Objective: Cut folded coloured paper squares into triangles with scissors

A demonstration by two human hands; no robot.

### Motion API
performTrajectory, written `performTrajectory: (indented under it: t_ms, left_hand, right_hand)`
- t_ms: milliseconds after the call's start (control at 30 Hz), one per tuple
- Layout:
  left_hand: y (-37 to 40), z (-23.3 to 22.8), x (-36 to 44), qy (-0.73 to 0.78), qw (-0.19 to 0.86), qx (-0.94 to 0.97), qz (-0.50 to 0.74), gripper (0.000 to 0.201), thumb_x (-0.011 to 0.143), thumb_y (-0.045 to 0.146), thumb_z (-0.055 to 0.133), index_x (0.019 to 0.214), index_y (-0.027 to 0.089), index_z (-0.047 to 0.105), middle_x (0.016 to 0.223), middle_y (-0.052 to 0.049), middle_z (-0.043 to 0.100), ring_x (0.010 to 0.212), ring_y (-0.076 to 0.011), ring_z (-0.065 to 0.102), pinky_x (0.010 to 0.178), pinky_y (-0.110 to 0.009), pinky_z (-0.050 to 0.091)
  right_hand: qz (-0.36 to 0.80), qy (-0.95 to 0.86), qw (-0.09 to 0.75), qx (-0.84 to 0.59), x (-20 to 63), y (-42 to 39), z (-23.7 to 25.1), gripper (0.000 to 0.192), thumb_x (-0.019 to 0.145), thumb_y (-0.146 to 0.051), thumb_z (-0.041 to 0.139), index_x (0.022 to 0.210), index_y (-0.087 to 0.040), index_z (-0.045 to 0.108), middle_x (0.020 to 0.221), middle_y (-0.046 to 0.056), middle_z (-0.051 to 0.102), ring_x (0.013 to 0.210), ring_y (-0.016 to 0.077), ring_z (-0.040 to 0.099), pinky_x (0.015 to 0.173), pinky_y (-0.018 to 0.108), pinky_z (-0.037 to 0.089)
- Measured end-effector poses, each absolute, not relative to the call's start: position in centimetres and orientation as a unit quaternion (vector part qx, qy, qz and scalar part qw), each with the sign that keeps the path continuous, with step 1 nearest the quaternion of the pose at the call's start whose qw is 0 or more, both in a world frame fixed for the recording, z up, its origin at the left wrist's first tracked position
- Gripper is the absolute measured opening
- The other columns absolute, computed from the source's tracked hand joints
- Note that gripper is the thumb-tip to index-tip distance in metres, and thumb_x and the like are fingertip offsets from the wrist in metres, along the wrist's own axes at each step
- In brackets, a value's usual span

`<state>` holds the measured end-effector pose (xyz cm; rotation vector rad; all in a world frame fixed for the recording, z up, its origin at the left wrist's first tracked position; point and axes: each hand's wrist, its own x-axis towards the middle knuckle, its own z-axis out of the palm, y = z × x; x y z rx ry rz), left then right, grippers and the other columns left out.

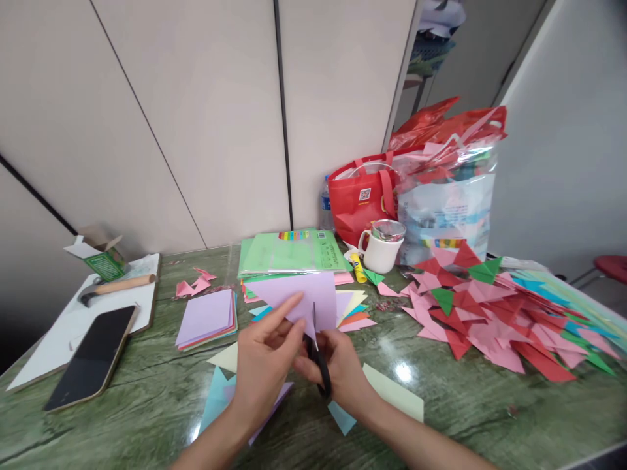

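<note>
Between the fingers of my left hand is a sheet of purple paper, raised above the table. My right hand grips black-handled scissors, their blades at the paper's lower edge and pointing away from me. Part of the sheet hides behind my left fingers. Beneath my hands lie a light blue paper piece, a pale green sheet and a small blue scrap. Left of my hands sits a stack of square paper with purple on top.
Folded red, pink and green paper pieces heap up at the right. Behind stand a white mug, a glue stick, a red bag and green paper packs. A phone and a hammer lie on the left.
</note>
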<state>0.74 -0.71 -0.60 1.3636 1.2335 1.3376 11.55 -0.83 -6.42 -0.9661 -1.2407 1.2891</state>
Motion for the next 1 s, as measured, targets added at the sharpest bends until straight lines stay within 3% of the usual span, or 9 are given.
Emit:
performTrajectory:
  t_ms: [767, 1000]
  left_hand:
    - [-0.74, -0.54, 0.71, 0.500, 0.410, 0.550, 0.528, 0.041, 0.067, 0.023, 0.066, 0.107, 0.016, 0.068, 0.054, 0.003, 0.053, 0.050, -0.0076, 0.046, 0.049, -0.018, 0.042]
    - [-0.83, -0.78, 0.71, 0.493, 0.410, 0.556, 0.529, 0.041, 0.068, 0.023, 0.066, 0.108, 0.017, 0.067, 0.055, 0.004, 0.054, 0.050, -0.0074, 0.047, 0.050, -0.017, 0.042]
  right_hand:
    - [0.543, -0.505, 0.531, -0.409, 11.50, -0.90, -6.74, 0.038, 0.056, -0.041, 0.077, 0.059, -0.018, 0.047, 0.052, -0.004, 0.048, 0.050, 0.0105, 0.041, 0.044, 0.021, 0.034]
    - [0.562, -0.480, 0.537, -0.408, 11.33, -0.89, -6.71, 0.037, 0.053, -0.038, 0.078, 0.063, -0.017, 0.049, 0.047, -0.006, 0.048, 0.042, 0.0082, 0.038, 0.041, 0.020, 0.031]
